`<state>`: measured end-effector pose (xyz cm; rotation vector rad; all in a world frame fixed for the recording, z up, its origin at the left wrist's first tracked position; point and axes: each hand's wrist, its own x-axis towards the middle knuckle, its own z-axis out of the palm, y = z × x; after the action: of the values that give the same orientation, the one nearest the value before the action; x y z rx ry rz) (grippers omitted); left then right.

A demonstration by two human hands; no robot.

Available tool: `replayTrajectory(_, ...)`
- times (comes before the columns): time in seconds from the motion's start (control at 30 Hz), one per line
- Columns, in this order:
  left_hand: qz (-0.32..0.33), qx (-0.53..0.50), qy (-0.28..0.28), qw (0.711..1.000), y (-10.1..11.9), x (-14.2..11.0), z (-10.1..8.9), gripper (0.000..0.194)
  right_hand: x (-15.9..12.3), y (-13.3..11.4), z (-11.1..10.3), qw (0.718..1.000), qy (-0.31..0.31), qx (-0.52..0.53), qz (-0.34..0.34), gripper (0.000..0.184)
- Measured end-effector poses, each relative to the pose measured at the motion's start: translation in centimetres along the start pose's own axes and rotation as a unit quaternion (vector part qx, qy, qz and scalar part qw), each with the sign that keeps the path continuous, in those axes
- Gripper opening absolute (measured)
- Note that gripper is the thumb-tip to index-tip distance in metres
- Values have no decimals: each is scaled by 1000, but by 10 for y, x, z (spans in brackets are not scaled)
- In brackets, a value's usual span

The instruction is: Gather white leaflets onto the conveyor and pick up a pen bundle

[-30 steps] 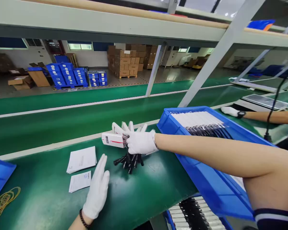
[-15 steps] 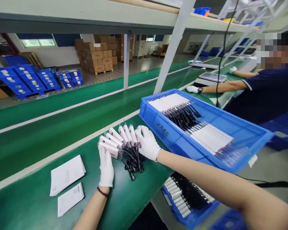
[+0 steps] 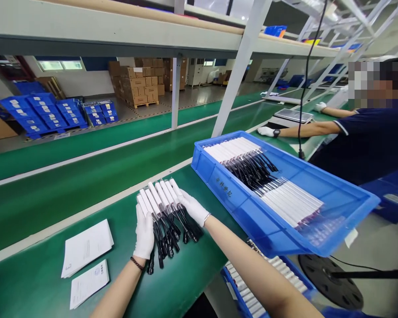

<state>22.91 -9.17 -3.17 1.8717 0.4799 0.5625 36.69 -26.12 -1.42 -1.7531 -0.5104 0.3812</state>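
Observation:
A fanned row of several white sleeve-like packs with black cables (image 3: 157,198) stands on the green worktop, their white ends up and the black cable ends toward me. My left hand (image 3: 144,234), in a white glove, holds the left end of the row, its thumb over the nearest pack. At the right end my gloved right hand (image 3: 193,207) grips the outermost pack, fingers laid along it. Between them the packs are squeezed side by side. The undersides of both hands are partly hidden.
Right of my hands sits a blue bin (image 3: 219,185) with rows of similar packs. Below it is another filled blue bin (image 3: 234,289). Two stacks of printed papers (image 3: 88,247) lie at left. A co-worker's gloved hand (image 3: 266,131) rests farther along; a black cable (image 3: 305,79) hangs nearby.
The fanned packs have been drawn more upright and closer together, their cables now pointing toward me. My right hand has moved left and slightly down. The camera view has tilted up a little.

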Motion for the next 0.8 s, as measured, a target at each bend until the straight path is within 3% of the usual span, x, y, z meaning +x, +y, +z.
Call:
replayTrajectory(0.27, 31, 21, 15, 999, 9, -11, 27, 66, -7, 3, -3, 995, 40, -81, 47, 64)
replayTrajectory(0.43, 49, 21, -22, 998, 18, -4, 56, 69, 9, 6, -31, 982, 60, -169, 59, 60)
replayTrajectory(0.6, 117, -7, -74, 990, 26, 14, 85, 65, 24, 5, -62, 961, 119, -245, 48, 62)
replayTrajectory(0.7, 162, 42, -107, 980, 24, 20, 97, 68, 18, -4, -65, 922, 155, -354, -30, 57)
replayTrajectory(0.8, 163, 144, -121, 969, 20, 17, 100, 72, 8, -14, -52, 848, 186, -482, -121, 58)
